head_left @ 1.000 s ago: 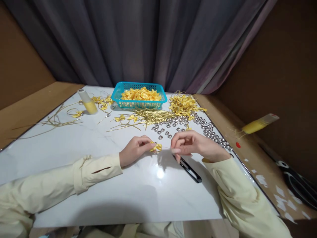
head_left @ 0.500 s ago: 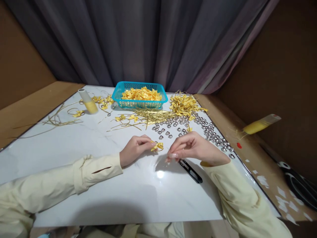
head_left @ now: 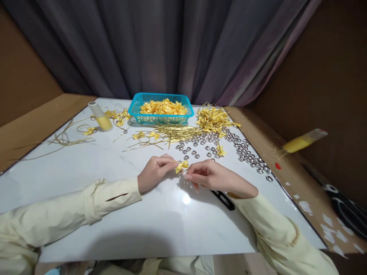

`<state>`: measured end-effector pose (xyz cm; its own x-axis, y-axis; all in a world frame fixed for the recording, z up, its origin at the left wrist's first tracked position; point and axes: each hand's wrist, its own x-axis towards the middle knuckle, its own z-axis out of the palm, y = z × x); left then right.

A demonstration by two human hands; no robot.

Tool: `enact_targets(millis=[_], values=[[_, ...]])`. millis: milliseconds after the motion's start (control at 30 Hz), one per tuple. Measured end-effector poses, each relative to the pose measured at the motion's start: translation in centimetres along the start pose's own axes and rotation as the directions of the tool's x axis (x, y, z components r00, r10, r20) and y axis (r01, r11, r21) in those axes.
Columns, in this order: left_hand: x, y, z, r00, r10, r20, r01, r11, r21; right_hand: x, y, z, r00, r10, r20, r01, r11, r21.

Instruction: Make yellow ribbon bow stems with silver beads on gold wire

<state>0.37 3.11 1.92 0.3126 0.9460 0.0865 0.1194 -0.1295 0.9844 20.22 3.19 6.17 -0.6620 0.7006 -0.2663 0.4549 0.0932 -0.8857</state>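
A small yellow ribbon bow is pinched between the thumb and fingers of my left hand, above the white tabletop. My right hand is close against the bow's right side, its thumb and forefinger pressed together near a thin gold strand; whatever is between those fingertips is too small to make out. Beneath my right wrist lies a black thread snipper, partly covered. Just beyond my right hand a loose yellow bow rests among silver heart-shaped beads.
A blue basket of yellow bows stands at the back. Gold cords lie before it, beside a heap of bows with cords. A yellow-filled bottle stands left; another and black scissors are at the right.
My right hand has moved left and slightly up to the bow, covering more of the thread snipper. The bow has turned slightly in my left hand, which stays nearly in place.
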Motion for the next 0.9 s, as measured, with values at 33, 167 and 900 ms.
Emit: enact_targets(millis=[33, 167, 900], values=[[-0.01, -0.04, 0.00, 1.000, 0.013, 0.001, -0.013, 1.000, 0.008, 0.01, 0.03, 0.03, 1.000, 0.024, 0.008, -0.024, 1.000, 0.008], [-0.08, -0.16, 0.09, 0.999, 0.048, -0.012, -0.047, 0.999, 0.027, 0.01, 0.05, 0.21, 0.994, 0.101, 0.037, -0.103, 0.993, 0.053], [-0.14, -0.06, 0.16, 0.988, 0.156, 0.002, -0.155, 0.985, 0.077, 0.31, 0.24, 0.28, 0.996, -0.013, -0.085, 0.009, 0.999, -0.046]])
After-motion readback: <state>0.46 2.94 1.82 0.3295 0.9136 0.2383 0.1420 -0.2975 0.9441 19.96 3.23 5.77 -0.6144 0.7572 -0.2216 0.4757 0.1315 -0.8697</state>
